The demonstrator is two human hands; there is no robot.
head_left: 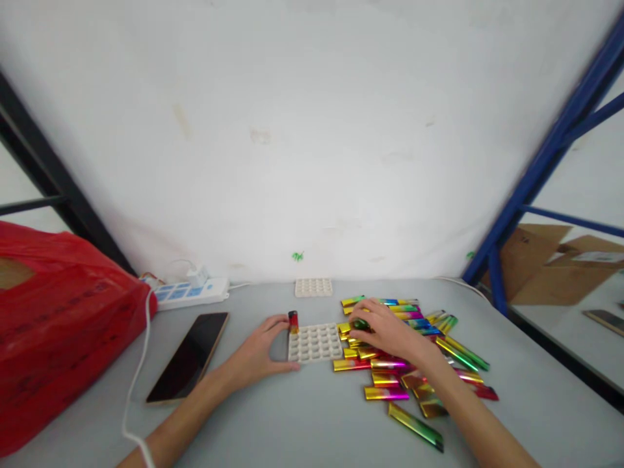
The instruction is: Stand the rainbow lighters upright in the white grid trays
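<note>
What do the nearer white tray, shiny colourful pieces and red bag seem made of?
Nearer tray: likely moulded plastic, matte, with regular pockets.
Colourful pieces: metal or metallic-coated plastic; their mirror-like sheen leaves it open.
Red bag: apparently thin plastic, slightly glossy, given its creases.

And there's the tray (316, 343), mid-surface (273, 422), one lighter (293, 322) standing in its ten-o'clock corner! Left hand (263, 351) right at its nine; farther out that way, the phone (189, 357), then the bag (73, 331). Power strip (178, 294) at ten! Second tray (313, 287) at twelve, by the wall (316, 162)! Three o'clock, the heap of lighters (387, 365), right hand (383, 330) over it! Between two and three, well beyond, a carton (560, 279)!
</note>
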